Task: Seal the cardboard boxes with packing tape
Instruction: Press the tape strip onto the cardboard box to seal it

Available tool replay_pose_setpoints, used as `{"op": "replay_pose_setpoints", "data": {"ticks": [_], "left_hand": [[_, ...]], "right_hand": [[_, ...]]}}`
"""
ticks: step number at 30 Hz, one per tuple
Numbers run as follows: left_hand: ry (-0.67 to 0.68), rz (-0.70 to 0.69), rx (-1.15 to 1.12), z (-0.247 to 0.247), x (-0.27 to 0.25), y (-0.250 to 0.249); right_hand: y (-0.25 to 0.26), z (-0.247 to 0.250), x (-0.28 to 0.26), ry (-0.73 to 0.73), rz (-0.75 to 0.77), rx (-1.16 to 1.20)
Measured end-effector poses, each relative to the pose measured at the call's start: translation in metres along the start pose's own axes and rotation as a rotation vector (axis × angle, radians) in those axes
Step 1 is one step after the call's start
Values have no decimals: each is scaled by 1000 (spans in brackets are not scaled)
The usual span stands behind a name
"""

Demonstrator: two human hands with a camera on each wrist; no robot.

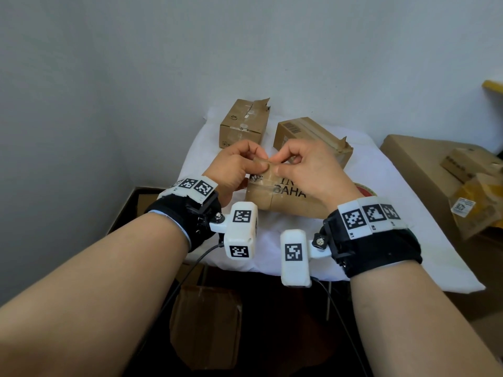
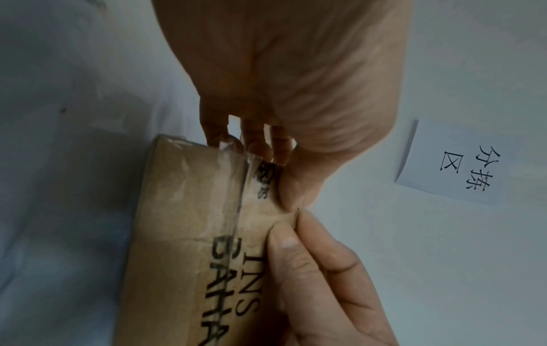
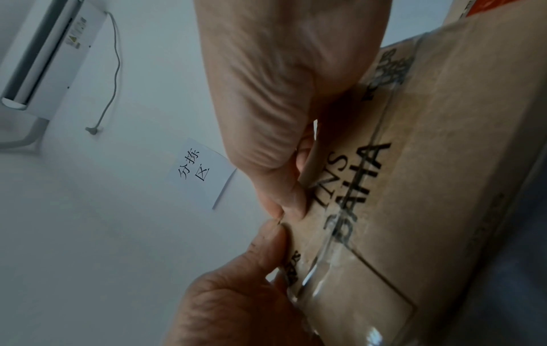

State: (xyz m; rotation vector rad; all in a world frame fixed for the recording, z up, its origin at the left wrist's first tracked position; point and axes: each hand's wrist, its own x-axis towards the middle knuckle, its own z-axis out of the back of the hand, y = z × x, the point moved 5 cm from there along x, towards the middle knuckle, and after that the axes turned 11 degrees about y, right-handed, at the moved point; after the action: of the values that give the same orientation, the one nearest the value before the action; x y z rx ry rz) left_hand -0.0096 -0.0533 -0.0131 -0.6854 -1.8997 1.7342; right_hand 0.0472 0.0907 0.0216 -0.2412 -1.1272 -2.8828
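Observation:
A brown cardboard box (image 1: 285, 202) printed with black letters stands on the white-clothed table (image 1: 381, 213) right in front of me. Clear packing tape (image 2: 234, 199) runs across its face (image 2: 183, 234), wrinkled and shiny in the right wrist view too (image 3: 322, 264). My left hand (image 1: 260, 160) and right hand (image 1: 276, 163) meet at the box's top edge. Each pinches that edge between thumb and fingers, tips nearly touching. A red tape roll (image 1: 366, 189) peeks out behind my right wrist, mostly hidden.
Two more cardboard boxes, one (image 1: 245, 123) with a torn flap and one (image 1: 307, 137) with a barcode, stand at the table's back. A large flat carton (image 1: 424, 172) with smaller packages lies to the right. Another box (image 1: 206, 322) sits on the floor below. A paper note (image 2: 461, 163) hangs on the wall.

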Motion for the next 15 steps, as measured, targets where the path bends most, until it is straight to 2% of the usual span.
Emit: {"op": "replay_pose_setpoints", "data": {"ticks": [9, 15], "left_hand": [[-36, -20, -13, -1, 3, 2], [5, -15, -47, 4, 4, 6]], "right_hand": [[-4, 0, 4, -8, -7, 2], [-4, 1, 2, -25, 25, 17]]}}
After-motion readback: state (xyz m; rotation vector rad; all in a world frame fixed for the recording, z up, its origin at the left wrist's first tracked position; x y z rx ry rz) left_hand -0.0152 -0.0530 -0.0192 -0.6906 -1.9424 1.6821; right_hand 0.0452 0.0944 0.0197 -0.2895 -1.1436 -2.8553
